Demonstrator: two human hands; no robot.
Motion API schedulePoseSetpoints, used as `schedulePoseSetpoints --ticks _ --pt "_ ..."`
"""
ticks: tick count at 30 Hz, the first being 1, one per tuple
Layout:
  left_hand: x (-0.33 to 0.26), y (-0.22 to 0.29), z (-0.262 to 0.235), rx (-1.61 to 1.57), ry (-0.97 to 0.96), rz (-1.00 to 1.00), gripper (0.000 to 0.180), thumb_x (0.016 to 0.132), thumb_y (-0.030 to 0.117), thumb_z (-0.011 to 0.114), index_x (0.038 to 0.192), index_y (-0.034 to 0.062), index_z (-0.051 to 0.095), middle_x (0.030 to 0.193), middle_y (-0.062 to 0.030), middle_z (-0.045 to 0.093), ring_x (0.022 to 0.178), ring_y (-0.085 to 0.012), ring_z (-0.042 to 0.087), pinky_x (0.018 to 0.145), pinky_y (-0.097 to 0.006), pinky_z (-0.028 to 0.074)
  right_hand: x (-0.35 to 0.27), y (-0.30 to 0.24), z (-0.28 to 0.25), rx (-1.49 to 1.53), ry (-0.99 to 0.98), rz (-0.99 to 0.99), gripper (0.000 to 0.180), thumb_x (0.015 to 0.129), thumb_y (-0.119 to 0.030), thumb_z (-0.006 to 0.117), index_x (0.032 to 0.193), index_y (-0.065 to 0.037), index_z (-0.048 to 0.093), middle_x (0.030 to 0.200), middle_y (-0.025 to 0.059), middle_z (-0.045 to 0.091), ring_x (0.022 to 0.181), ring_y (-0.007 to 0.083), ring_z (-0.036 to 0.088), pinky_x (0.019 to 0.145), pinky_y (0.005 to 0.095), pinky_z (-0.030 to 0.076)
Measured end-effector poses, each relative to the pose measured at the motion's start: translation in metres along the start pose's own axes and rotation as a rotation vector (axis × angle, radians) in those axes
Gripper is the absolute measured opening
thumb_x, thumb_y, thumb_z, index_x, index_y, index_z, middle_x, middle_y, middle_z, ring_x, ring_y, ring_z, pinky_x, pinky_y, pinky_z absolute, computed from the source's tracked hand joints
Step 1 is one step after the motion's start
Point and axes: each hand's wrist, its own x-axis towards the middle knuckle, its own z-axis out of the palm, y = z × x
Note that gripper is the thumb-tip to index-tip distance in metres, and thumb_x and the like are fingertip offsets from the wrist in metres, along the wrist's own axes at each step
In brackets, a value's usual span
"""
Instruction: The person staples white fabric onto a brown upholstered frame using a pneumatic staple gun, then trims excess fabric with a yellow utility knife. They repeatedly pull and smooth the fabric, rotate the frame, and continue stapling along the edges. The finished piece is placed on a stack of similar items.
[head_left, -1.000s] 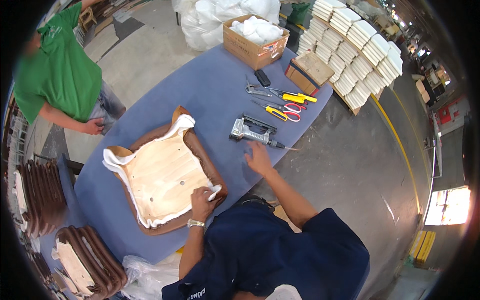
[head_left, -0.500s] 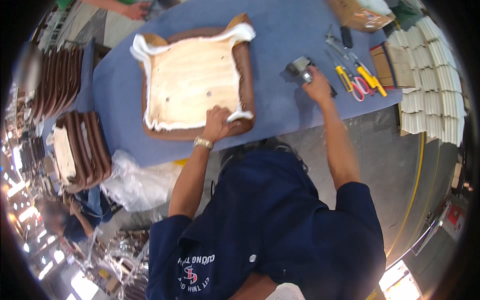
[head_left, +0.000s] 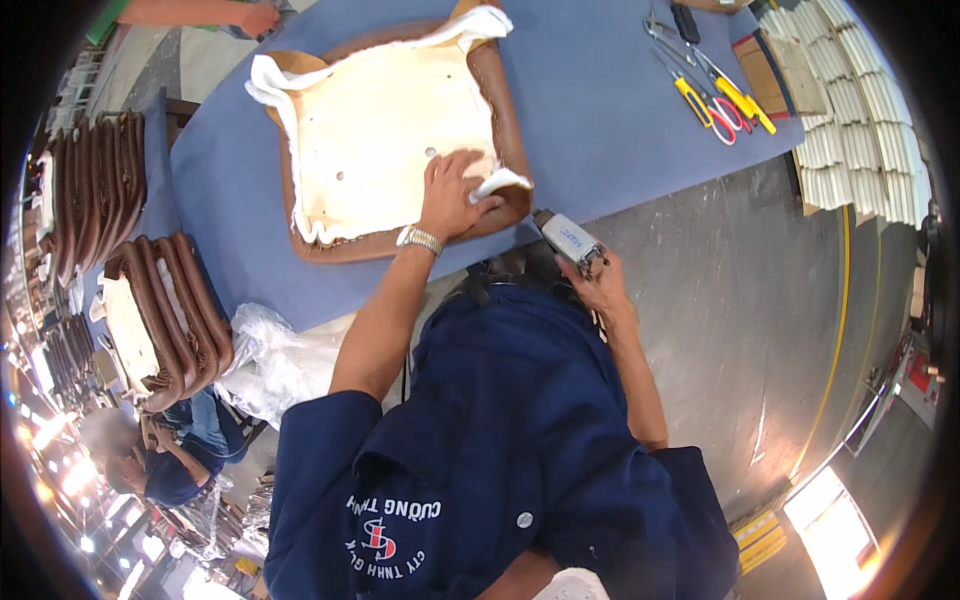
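Note:
An upholstered chair seat (head_left: 390, 150) lies underside up, its pale wooden board framed by brown covering and white padding. My left hand (head_left: 455, 200) is flat on the board near the close right corner. Its fingers are spread, and the thumb reaches toward the folded white padding (head_left: 500, 184) there. My right hand (head_left: 598, 285) is closed around a grey and black staple gun (head_left: 572, 240), held off the table's near edge. The gun's nose points at the seat's near right corner and appears close to it. At the far corners, brown flaps (head_left: 293, 62) stick out beside the padding.
The blue table (head_left: 590, 110) carries yellow-handled tools (head_left: 740, 100) and red-handled scissors (head_left: 728, 120) at right. White stacked sheets (head_left: 850, 120) stand beyond. Brown seats (head_left: 175, 310) are piled at left by clear plastic (head_left: 275, 360). Another person's hand (head_left: 258, 18) shows far left.
My right hand has lifted the staple gun from the table and brought it left and nearer, to the seat's close right corner. The seat has turned slightly. My left hand's fingers have spread.

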Motion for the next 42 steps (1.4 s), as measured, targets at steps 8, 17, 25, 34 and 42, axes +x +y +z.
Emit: schedulePoseSetpoints --ticks 8,17,25,34,42 --pt "-0.001 -0.014 0.011 -0.164 -0.035 -0.007 0.036 0.082 0.038 0.082 0.092 0.0029 0.078 0.147 -0.0093 0.053 0.145 -0.0305 0.040 0.118 -0.060 0.021 -0.007 0.009 0.055 -0.001 0.136 -0.028 0.036 0.083 -0.019 0.083 0.110 0.003 0.071 0.101 0.0167 0.077 0.094 0.0254 0.076 0.081 0.0347 0.058" --pt "-0.003 -0.014 0.017 -0.191 -0.034 -0.040 0.033 0.084 0.036 0.080 0.089 0.0040 0.078 0.148 -0.0087 0.052 0.146 -0.0289 0.040 0.120 -0.061 0.019 0.002 0.006 0.072 -0.078 0.107 0.006 0.040 0.083 -0.016 0.082 0.113 0.006 0.069 0.101 0.0170 0.077 0.094 0.0225 0.075 0.082 0.0339 0.057" --pt "-0.001 -0.010 0.013 -0.260 -0.034 -0.064 0.030 0.083 0.033 0.082 0.083 0.0038 0.078 0.146 -0.0082 0.055 0.147 -0.0276 0.039 0.121 -0.061 0.019 0.005 0.006 0.080 0.026 0.135 0.095 0.042 0.081 -0.014 0.083 0.114 0.008 0.067 0.101 0.0192 0.076 0.092 0.0240 0.075 0.081 0.0337 0.057" --pt "-0.002 -0.009 0.014 -0.280 -0.005 -0.058 0.028 0.082 0.034 0.081 0.088 0.0064 0.079 0.145 -0.0075 0.055 0.147 -0.0276 0.039 0.120 -0.060 0.019 0.004 -0.002 0.076 -0.072 0.098 0.111 0.038 0.079 -0.012 0.082 0.111 0.003 0.068 0.100 0.0199 0.075 0.093 0.0319 0.074 0.083 0.0373 0.056" --pt "-0.001 -0.008 0.011 -0.294 0.021 -0.055 0.026 0.080 0.032 0.082 0.088 0.0066 0.079 0.145 -0.0064 0.055 0.146 -0.0271 0.040 0.120 -0.059 0.019 0.007 -0.015 0.068 -0.215 0.051 0.087 0.037 0.079 -0.012 0.081 0.109 0.003 0.068 0.101 0.0200 0.073 0.092 0.0331 0.073 0.083 0.0381 0.056"
